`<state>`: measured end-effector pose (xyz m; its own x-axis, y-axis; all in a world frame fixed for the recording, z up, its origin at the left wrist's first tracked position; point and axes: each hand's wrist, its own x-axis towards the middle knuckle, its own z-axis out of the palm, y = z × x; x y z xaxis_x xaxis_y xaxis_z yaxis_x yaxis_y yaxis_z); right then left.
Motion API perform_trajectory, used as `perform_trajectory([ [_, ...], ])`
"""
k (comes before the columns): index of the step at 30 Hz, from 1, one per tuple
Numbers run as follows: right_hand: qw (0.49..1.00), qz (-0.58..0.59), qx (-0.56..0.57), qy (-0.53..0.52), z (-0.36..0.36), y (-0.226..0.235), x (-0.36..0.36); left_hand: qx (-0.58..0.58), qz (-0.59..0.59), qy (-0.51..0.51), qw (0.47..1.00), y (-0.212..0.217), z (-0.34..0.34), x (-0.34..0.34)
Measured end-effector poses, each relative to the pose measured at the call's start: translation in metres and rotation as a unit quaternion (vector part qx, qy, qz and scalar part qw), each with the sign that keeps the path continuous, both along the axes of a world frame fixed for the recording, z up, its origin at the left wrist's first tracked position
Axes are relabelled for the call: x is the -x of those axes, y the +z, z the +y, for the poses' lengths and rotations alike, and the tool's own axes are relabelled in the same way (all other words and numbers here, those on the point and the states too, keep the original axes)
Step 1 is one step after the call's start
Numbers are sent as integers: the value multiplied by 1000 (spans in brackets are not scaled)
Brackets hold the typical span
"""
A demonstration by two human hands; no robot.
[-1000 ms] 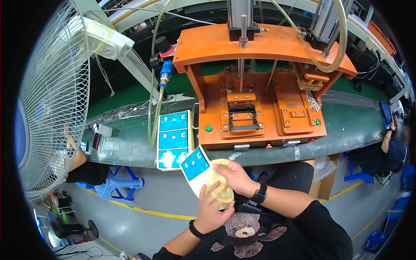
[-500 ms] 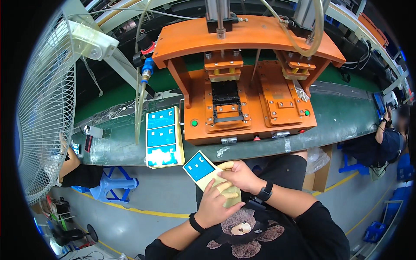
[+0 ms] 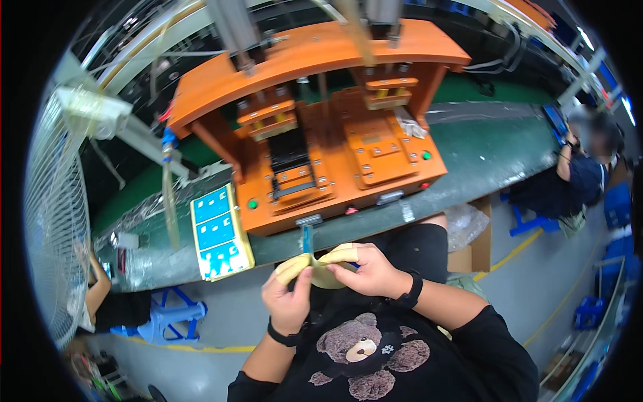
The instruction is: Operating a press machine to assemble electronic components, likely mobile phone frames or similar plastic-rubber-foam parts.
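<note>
The orange press (image 3: 321,127) blocks the far side; open room lies right on the green bench (image 3: 489,151).

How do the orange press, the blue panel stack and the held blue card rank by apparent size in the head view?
1. Orange press, by far the largest.
2. Blue panel stack.
3. Blue card held edge-on by both hands, so it shows thin; true size unclear.

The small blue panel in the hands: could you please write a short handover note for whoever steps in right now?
Left hand: yellow-taped fingertips pinch the small blue panel from below.
Right hand: grips the same panel, held edge-on and upright.
Panel: in the air in front of the orange press fixture, not in it.
Stack of blue panels: on the green bench, left of the fixture.
Fixture's black nest: looks vacant.
</note>
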<state>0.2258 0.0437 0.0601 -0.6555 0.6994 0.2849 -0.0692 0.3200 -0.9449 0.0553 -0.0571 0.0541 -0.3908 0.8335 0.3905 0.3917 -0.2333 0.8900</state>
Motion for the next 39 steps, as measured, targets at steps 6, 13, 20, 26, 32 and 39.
perform_trajectory([
  [6, 963, 13, 180, -201, 11, -28, -100, -20, -220, -64, 973, 5, 8, -1],
  [13, 754, 101, 318, -566, -27, -121, -306, 29, -278, -146, 949, -4, 23, -4],
  [20, 546, -641, 246, -480, -235, -284, -441, 118, -190, -181, 958, -17, 34, -9],
  [26, 581, -626, 144, -500, -197, -331, -469, 63, -56, -187, 979, -12, 47, -1],
  [32, 919, -44, 79, -384, 46, -55, -146, 79, 7, -131, 988, 12, 44, 32],
  [39, 890, -115, -426, -115, 92, 65, 39, 105, 106, -174, 973, 48, 49, 73],
])
